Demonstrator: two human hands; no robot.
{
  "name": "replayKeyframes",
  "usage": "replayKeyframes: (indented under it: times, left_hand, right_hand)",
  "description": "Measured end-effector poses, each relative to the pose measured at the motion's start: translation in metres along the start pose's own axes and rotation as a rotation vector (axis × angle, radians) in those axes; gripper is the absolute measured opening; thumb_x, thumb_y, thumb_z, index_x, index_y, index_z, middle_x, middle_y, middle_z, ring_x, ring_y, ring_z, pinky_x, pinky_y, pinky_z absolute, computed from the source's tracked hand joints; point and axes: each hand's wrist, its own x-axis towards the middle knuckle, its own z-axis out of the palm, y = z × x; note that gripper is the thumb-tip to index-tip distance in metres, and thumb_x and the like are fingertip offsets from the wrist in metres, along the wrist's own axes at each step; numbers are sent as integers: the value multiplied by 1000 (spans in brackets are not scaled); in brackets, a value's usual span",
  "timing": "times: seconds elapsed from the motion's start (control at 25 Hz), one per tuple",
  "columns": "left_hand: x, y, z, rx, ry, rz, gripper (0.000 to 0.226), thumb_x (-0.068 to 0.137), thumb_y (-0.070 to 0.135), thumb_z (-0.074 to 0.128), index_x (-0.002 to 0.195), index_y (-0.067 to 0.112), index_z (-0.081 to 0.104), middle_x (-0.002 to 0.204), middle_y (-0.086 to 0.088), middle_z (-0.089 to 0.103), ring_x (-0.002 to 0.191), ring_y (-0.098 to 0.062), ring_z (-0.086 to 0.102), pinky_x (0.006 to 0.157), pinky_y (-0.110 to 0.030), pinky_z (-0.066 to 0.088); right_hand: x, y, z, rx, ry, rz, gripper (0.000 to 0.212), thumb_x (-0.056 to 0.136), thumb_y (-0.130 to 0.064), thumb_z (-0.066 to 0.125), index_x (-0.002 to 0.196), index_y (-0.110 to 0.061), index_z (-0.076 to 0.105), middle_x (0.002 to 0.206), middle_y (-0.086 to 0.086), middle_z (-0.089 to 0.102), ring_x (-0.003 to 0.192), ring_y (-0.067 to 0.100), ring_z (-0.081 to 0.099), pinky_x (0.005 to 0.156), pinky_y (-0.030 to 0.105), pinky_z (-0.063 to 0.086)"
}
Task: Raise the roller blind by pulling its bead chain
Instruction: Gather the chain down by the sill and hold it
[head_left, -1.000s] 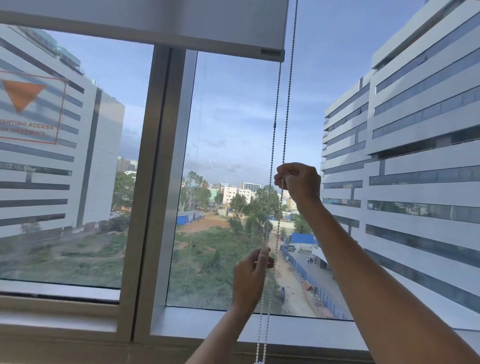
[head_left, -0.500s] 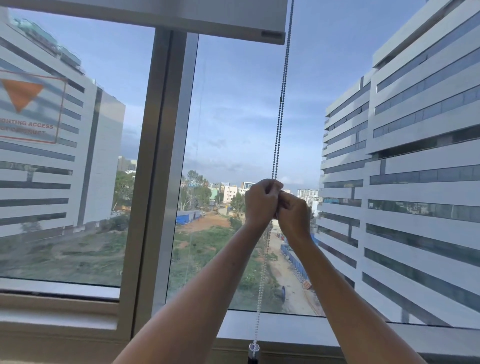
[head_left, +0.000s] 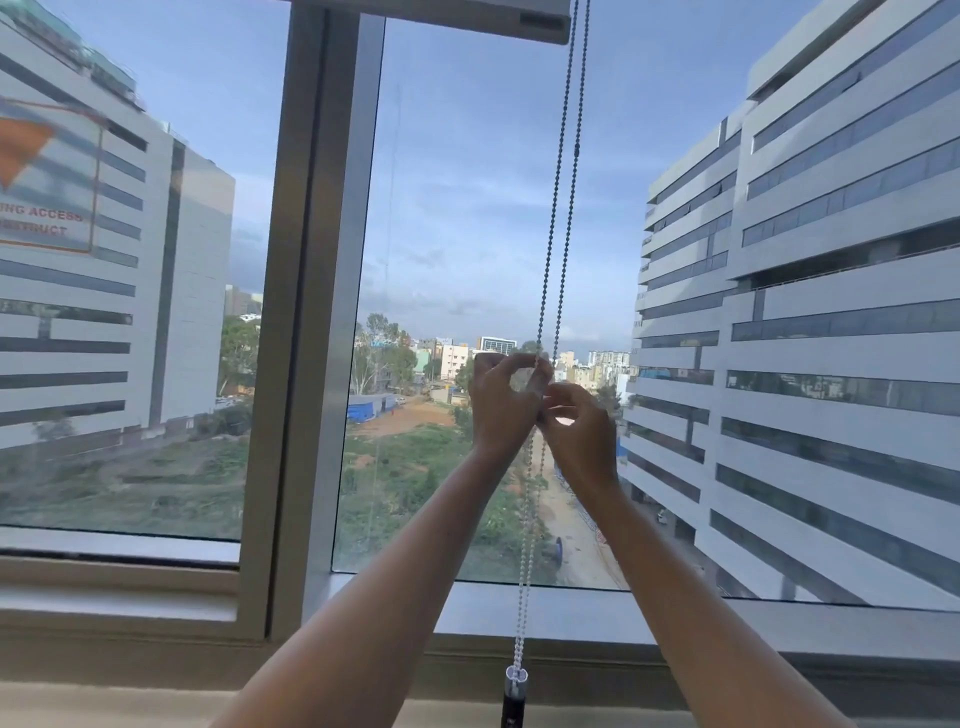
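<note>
We are pinching the bead chain (head_left: 560, 208) with our left hand (head_left: 503, 402) and right hand (head_left: 581, 441), side by side, under the roller blind (head_left: 467, 15).

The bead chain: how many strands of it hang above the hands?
2. The left strand runs down to the left hand; the right strand hangs beside it, ending near the right hand.

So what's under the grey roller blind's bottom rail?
Under the grey roller blind's bottom rail, bare glass shows sky and buildings; the beaded metal chain hangs alongside. Above it is off frame.
</note>
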Motion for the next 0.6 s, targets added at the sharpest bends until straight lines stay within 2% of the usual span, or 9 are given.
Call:
replayKeyframes:
  times: [0.08,0.16,0.24,0.36,0.48,0.6]
  left_hand:
    - [-15,-19,-7,-21,-102,-20,22,81,25,65,101,20,59,115,-4,45,110,-19,49,92,-32,42]
    - [-35,-39,-13,-127,-244,-140,39,85,19,65,115,17,40,120,-6,45,103,-18,53,81,-25,47]
    - [-56,-58,-16,-205,-349,-299,43,89,18,62,119,16,31,117,-11,54,93,-16,60,70,-22,49]
    - [-91,-92,-16,-250,-441,-400,26,90,14,58,113,13,45,100,-16,66,80,-15,65,70,-22,54]
    - [-126,-129,-19,-167,-482,-435,17,82,26,61,96,17,63,96,-17,70,87,-24,68,86,-43,54]
    - [-161,-163,-22,-47,-507,-484,16,80,29,57,91,20,64,91,-15,71,87,-26,67,86,-50,53]
  right_hand:
    - [-12,18,5,15,-69,75,38,75,-16,75,107,-11,55,104,6,60,91,20,59,79,37,54]
    - [-29,37,9,33,-153,182,50,76,-18,74,115,-11,45,113,7,50,102,23,54,85,40,51]
    - [-52,55,14,64,-252,306,56,78,-19,72,122,-11,38,117,8,49,105,23,53,90,42,50]
    - [-92,79,20,132,-370,440,56,79,-15,68,124,-11,34,109,3,56,100,19,60,89,45,53]
    - [-136,104,24,179,-404,545,46,80,-9,64,121,-13,42,105,4,62,97,15,64,87,43,55]
    - [-180,125,30,128,-419,644,35,79,-9,59,110,-22,49,101,5,66,90,16,66,80,45,57]
